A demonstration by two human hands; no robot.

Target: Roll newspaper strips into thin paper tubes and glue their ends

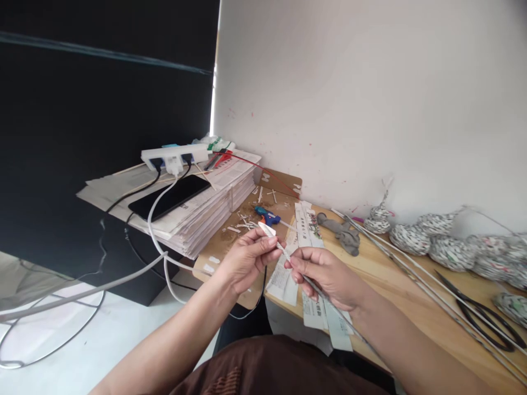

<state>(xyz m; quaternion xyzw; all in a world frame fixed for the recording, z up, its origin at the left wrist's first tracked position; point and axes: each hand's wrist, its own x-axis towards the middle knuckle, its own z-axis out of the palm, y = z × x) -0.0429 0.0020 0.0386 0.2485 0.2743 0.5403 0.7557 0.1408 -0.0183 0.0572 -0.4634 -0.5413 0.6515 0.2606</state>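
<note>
Left hand: fingers pinching the paper rod just below its flared white tip. Right hand: fingers clamping it lower, four o'clock from the left. Rod is spanning both, long axis running half past ten to half past four; my left is sitting nearer the tip.

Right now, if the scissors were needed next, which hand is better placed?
The right hand, probably: it is nearer the scissors, which lie to its right, while the left hand is farther across. Both hands hold the rolled paper.
</note>
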